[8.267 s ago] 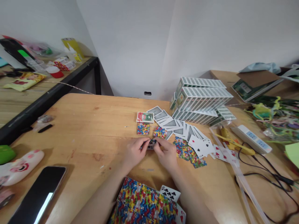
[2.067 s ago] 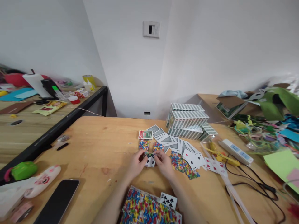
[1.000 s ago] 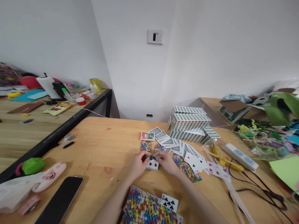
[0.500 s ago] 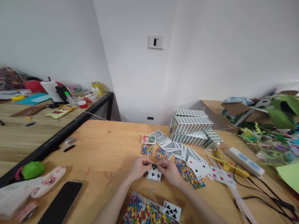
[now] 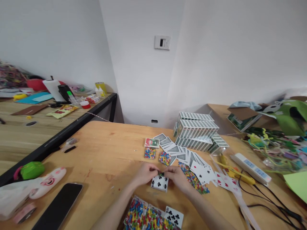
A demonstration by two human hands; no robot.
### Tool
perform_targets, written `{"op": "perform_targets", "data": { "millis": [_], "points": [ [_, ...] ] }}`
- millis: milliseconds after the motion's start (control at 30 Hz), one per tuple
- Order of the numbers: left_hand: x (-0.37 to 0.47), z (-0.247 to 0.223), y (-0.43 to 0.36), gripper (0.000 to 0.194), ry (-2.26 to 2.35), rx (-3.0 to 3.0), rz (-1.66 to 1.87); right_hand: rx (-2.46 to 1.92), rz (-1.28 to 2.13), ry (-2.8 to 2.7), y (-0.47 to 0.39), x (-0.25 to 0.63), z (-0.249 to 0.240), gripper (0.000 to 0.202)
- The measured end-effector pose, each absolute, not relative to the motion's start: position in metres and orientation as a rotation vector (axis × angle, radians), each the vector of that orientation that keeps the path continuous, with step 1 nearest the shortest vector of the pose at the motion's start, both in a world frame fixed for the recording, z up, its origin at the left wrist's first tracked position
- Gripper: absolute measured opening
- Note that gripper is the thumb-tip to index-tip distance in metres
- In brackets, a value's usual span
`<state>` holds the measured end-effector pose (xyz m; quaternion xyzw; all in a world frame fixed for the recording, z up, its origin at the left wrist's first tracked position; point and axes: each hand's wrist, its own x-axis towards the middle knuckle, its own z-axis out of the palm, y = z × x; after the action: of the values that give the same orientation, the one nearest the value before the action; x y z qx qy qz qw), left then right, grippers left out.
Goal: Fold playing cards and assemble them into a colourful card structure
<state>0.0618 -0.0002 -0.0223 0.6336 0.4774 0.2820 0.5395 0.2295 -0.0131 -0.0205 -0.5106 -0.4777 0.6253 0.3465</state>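
Observation:
A white playing card with black clubs (image 5: 159, 183) lies in front of me at the table's middle. At its far edge my left hand (image 5: 146, 173) has thumb and fingers pinched together. Across from it my right hand (image 5: 176, 175) pinches the same far edge, where a small dark strip shows between the fingertips. Below the hands stand packs with a colourful pattern (image 5: 148, 215), and a ten of clubs (image 5: 174, 217) rests on their right side. A small colourful square (image 5: 165, 158) lies just beyond the hands.
Fanned grey-backed cards (image 5: 177, 149) stretch to the right, near face-up cards (image 5: 202, 172). Behind them striped boxes (image 5: 198, 129) are stacked. A power strip (image 5: 250, 167) with cables lies right, a phone (image 5: 59, 206) left. A card box (image 5: 152, 142) sits farther back.
The club card's far part, which stood raised between my fingertips, now shows only as a thin dark strip. Both hands stay close together at that edge; the view has shifted slightly.

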Motion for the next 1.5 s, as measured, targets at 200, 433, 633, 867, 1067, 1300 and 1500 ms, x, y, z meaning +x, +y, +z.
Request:
{"op": "perform_targets", "data": {
  "millis": [200, 433, 633, 867, 1067, 1300, 1500],
  "points": [
    [0.058, -0.018, -0.004, 0.021, 1.078, 1.534, 0.532, -1.341, 1.656, -1.285, -0.02, 0.229, -0.02, 0.008],
    [0.06, -0.017, 0.001, 0.018, 1.096, 1.391, 0.437, -1.498, 1.75, -1.161, -0.015, 0.226, -0.012, 0.009],
    [0.06, -0.004, 0.002, 0.028, 1.121, 1.18, 0.406, -1.455, 1.962, -0.979, -0.012, 0.229, -0.006, 0.006],
    [0.063, 0.003, 0.01, 0.026, 1.127, 1.145, 0.47, -1.424, 2.067, -0.816, -0.003, 0.233, 0.004, 0.009],
    [0.067, 0.01, 0.01, 0.027, 1.124, 1.036, 0.478, -1.395, 2.161, -0.788, 0.001, 0.233, 0.004, 0.006],
    [0.068, 0.015, 0.011, 0.029, 1.228, 1.102, 0.527, -1.438, 2.105, -0.782, 0.006, 0.224, 0.005, 0.006],
    [0.064, 0.023, 0.016, 0.028, 1.16, 1.044, 0.548, -1.43, 2.063, -0.794, 0.015, 0.219, 0.011, 0.006]
  ]
}}
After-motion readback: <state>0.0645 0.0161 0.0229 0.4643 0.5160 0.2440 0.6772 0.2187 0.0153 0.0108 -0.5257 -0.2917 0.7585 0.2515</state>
